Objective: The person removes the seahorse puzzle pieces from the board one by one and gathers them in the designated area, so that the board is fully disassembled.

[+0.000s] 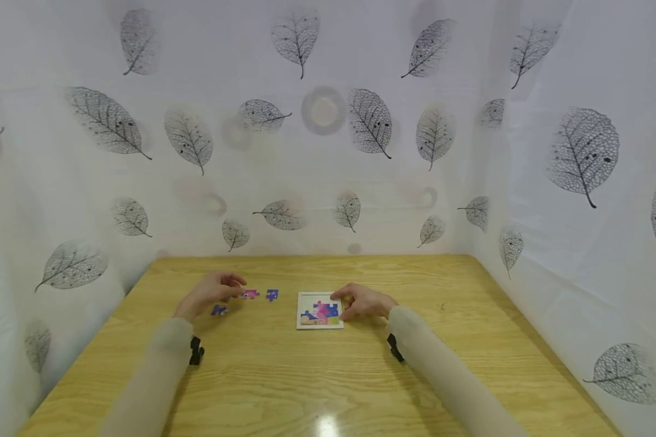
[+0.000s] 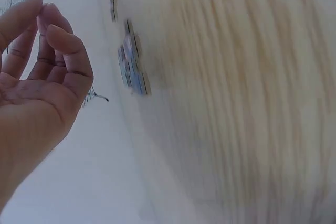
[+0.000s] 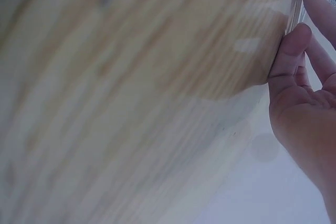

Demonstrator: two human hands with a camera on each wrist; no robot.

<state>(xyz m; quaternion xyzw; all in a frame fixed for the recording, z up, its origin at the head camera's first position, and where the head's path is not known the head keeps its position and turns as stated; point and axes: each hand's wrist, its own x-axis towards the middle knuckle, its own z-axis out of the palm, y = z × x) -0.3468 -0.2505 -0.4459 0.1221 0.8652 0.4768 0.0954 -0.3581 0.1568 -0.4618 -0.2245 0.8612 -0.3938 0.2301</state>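
Note:
A small white-framed jigsaw puzzle tray [image 1: 319, 328] lies on the table, partly filled with pink, blue and purple pieces. My right hand [image 1: 363, 301] holds its right side, the thumb at the near part of the edge and a fingertip over the frame farther back. In the right wrist view, the thumb [image 3: 295, 40] lies right at the tray's edge. My left hand [image 1: 213, 292] hovers over the loose pieces at left, fingers loosely bent, nothing visible between them. Near it lie a pink piece [image 1: 250, 294], a blue-purple piece [image 1: 272, 295] and a dark blue piece [image 1: 219, 310].
The wooden table [image 1: 273, 382] carries the tray and pieces. White curtains [image 1: 328, 176] printed with grey leaves hang behind the table and along both sides. Black wrist straps [image 1: 195, 351] show at both sleeves.

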